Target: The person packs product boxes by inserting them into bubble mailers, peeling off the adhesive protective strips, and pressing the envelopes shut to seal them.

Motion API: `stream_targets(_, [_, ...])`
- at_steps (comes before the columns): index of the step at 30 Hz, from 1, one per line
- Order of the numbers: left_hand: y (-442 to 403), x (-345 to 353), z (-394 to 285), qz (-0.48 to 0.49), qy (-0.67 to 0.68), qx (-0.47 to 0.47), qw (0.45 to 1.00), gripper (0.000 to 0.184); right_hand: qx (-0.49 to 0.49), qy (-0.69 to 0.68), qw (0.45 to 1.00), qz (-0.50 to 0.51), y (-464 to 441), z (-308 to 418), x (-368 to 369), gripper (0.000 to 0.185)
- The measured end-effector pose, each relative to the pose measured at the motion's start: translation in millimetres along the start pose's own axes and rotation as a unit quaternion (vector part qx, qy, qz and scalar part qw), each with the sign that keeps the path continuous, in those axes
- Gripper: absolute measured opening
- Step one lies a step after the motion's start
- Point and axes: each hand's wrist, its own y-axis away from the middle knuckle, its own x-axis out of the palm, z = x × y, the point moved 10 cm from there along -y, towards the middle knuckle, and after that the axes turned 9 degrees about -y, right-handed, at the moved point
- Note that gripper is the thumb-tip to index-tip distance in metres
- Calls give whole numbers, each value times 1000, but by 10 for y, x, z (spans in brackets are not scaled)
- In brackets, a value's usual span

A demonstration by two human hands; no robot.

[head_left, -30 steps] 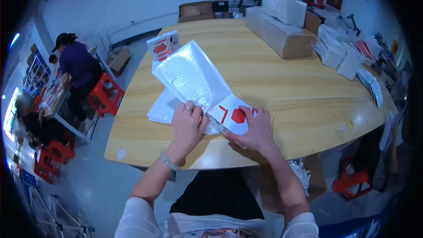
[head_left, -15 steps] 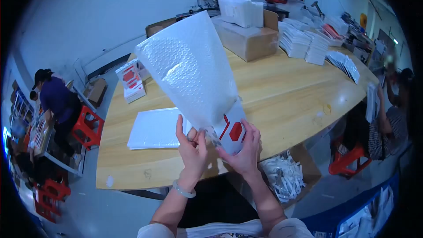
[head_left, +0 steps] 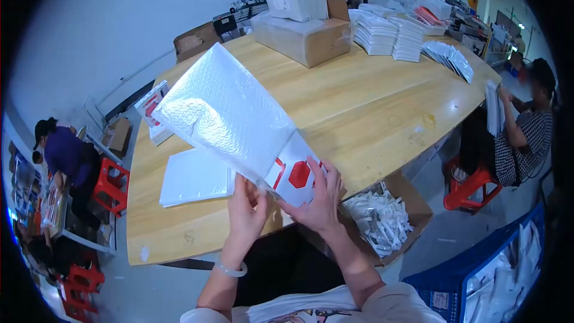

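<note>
"White bubble-textured plastic mailer (head_left: 224,107) left of centre in the head view: what meets it?"

"A white rectangular box printed in red (head_left: 295,176), mid-frame, at the mailer's lower right edge."

"And the hands?"

"The right hand (head_left: 318,198) is clamped on the box; the left hand (head_left: 246,214) is at the mailer's lower edge, its grip impossible to tell. Flat white packets (head_left: 194,179) lie centre-left on the pale wooden table (head_left: 359,104)."

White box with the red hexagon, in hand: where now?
Head view, near centre: the white box is in the right hand, over the wooden table, at the lower end of the bubble mailer, with the left hand to its left.
</note>
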Motion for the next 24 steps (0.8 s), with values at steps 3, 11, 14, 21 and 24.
stream_targets(3, [-27,88,51,10,181,-34,983,50,1,7,1000,-1,54,-13,0,109])
stream_targets(11, [-251,11,11,58,146,-89,984,53,29,-326,945,-16,-183,-276,-159,82])
stream_targets(14, [-218,131,-24,105,139,-70,982,50,-33,-284,956,-59,-510,-320,-447,57])
stream_targets(21, [-36,38,211,75,141,-109,981,31,-123,-160,979,19,-754,-334,-188,19])
stream_targets(24, [84,-13,299,67,70,-64,993,27,-104,-145,984,22,-753,-441,-103,14])
